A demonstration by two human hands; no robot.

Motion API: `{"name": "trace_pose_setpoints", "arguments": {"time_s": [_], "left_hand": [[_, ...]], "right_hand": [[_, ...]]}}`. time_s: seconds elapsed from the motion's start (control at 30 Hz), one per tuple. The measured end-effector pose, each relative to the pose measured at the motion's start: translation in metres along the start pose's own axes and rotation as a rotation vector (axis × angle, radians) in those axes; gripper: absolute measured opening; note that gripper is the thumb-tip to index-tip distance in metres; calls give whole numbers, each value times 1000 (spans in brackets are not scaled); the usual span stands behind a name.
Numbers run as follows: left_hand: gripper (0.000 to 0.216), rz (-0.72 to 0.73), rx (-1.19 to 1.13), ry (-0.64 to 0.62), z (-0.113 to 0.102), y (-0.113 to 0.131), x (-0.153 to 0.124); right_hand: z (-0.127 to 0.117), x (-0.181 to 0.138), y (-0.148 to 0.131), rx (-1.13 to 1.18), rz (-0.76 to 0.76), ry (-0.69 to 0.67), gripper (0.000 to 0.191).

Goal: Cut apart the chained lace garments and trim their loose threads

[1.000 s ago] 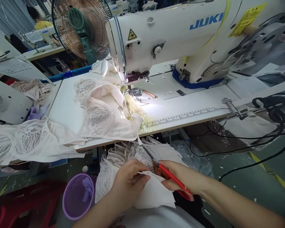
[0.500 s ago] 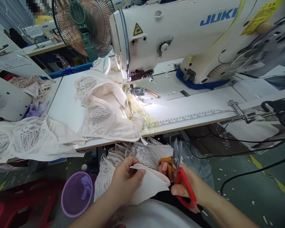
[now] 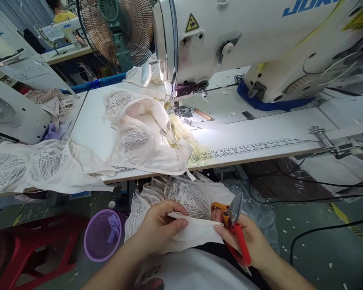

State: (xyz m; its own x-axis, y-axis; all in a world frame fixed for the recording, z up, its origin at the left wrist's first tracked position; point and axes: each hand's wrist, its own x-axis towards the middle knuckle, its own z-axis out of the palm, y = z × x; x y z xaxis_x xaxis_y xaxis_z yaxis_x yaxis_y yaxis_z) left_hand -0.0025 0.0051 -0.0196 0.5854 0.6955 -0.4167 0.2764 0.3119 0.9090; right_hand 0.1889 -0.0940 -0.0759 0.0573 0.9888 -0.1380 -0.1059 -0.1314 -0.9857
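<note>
Low in front of me, my left hand (image 3: 166, 227) pinches the white side band of a lace bra (image 3: 190, 197) between thumb and fingers. The band is stretched across to my right hand (image 3: 245, 237), whose thumb and fingertips grip its other end. A pair of scissors (image 3: 236, 205) also sits in my right hand, the red handle below and the orange one above, blades pointing up and away from the cloth. The bra's lace cups hang behind my hands, below the table edge. My fingers hide part of the band and the scissor handles.
A JUKI sewing machine (image 3: 205, 36) stands on the table (image 3: 260, 133), with another white lace bra (image 3: 136, 141) by its needle. More bras (image 3: 48, 165) lie left. A purple basket (image 3: 90, 245) and red stool (image 3: 24, 245) are on the floor. A fan (image 3: 117, 36) stands behind.
My right hand has moved in to pinch the band's end, which now lies straighter between both hands. The scissors have turned slightly in my grip. The view has shifted a little.
</note>
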Motion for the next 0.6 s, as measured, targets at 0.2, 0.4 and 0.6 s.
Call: {"name": "trace_pose_setpoints", "arguments": {"time_s": [0.2, 0.4, 0.6], "left_hand": [[11, -39, 114, -33, -3, 2, 4], [13, -177, 38, -106, -8, -1, 10], [12, -169, 91, -153, -10, 3, 9]], "right_hand": [[4, 2, -9, 29, -51, -12, 21], [2, -2, -8, -15, 7, -28, 22], [4, -3, -7, 54, 19, -67, 23]]}}
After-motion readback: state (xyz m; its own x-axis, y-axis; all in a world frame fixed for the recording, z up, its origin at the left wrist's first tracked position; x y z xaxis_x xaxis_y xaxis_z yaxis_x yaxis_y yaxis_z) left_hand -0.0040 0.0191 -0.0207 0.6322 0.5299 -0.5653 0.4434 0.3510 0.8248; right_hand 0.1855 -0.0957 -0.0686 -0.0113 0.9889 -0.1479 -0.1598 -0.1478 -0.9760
